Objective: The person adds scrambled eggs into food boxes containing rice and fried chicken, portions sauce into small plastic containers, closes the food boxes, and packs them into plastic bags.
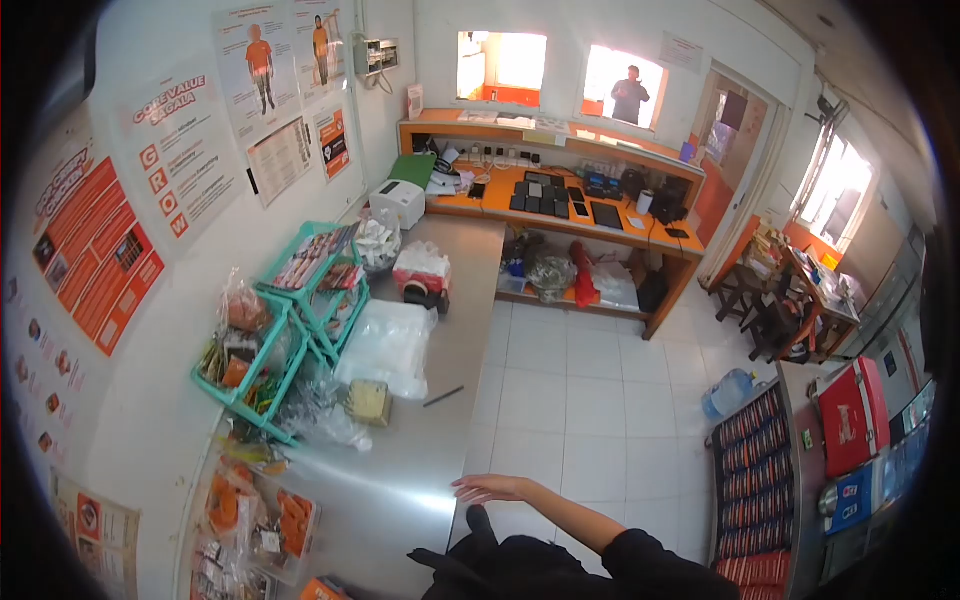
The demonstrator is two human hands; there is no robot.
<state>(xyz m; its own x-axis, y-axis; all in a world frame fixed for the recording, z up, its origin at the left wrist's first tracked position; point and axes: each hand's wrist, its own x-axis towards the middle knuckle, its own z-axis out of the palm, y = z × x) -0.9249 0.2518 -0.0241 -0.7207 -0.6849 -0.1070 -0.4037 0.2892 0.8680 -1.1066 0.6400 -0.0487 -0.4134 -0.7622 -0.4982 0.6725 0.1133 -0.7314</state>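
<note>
- While your left hand is out of view, and I cannot tell its state, your right hand (pixel 492 488) is stretched out at the near part of the long edge of the steel table (pixel 410 475).
- The fingers of this hand are extended and free, with no object grasped; I cannot tell if the fingertips touch the metal.
- This table is the nearest thing to your hand; it runs along the wall, on your left, up to the orange desk (pixel 460 205).
- Farther ahead on the tabletop lies 1 thin dark stick (pixel 443 396), close to the edge.
- To the left of it you have 1 yellowish block (pixel 369 403), just beside crumpled clear plastic (pixel 325 408).
- Behind the block lies a pile of whitish plastic bags (pixel 385 345), near the turquoise basket rack (pixel 330 352), which bears packets.
- At the near left, 1 clear container (pixel 313 530) holds orange packets.
- At the far end stands 1 white printer (pixel 397 203).
- On the tiled floor (pixel 595 405), to your right, 1 blue water jug (pixel 728 393) is near the shelf (pixel 783 385) with packed rows.
- Behind the farther right window stands 1 person (pixel 628 98) in dark clothes.
</note>
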